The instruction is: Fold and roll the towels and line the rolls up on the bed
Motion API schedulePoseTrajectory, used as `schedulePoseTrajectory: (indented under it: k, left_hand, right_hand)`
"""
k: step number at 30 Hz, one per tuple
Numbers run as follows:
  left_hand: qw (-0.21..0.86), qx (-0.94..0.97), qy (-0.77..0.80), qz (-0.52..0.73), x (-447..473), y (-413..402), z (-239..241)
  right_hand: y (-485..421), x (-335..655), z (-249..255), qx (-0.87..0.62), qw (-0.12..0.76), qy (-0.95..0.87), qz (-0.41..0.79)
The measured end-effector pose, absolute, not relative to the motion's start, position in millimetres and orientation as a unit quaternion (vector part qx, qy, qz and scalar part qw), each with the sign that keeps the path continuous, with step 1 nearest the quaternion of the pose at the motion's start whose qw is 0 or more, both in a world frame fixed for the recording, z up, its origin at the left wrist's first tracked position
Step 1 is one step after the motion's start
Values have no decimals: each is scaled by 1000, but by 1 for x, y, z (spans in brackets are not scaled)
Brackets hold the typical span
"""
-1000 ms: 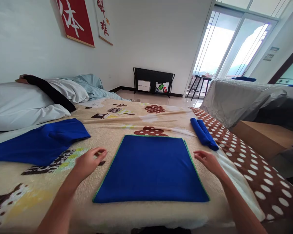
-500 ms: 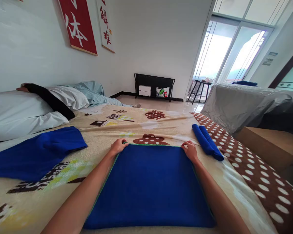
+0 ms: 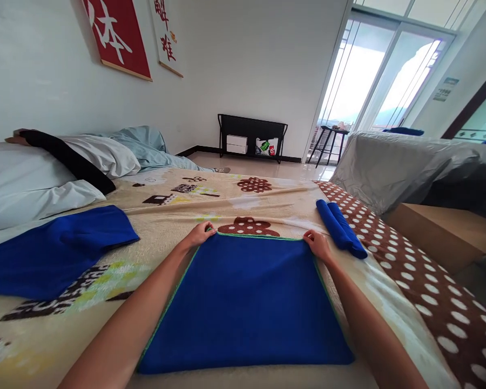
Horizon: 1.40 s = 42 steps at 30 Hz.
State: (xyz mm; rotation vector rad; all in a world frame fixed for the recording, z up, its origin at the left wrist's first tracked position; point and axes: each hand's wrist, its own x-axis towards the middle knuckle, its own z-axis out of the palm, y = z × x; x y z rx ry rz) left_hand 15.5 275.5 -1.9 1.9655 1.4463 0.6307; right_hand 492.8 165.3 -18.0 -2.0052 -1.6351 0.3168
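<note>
Second ago, my left hand [image 3: 202, 234] was off left side of blue cloth [image 3: 247, 302], right hand [image 3: 317, 246] off right; now both have come to far corners, fingers pinching green trim [image 3: 259, 236]; forearms [image 3: 133, 316] now stretched farther forward; since half second ago, red scroll [image 3: 123, 56] sits higher in view

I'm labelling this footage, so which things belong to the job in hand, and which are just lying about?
In the job:
- green-edged cloth, spread flat
- left hand and right hand, pinching its far corners
- perhaps, by matching blue: rolls, loose cloth

Apparently just about:
- carton
- stool
- black rack
</note>
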Motion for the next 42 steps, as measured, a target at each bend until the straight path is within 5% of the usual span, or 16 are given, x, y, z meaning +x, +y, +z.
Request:
schedulePoseTrajectory:
  k: [25,42]
  left_hand:
    - [358,692,561,280,-13,278,-6]
    - [82,688,690,210,-3,259,13]
  right_hand:
    - [161,499,-31,-728,193,-658,32]
    - [154,472,-1,-798,159,-580,-22]
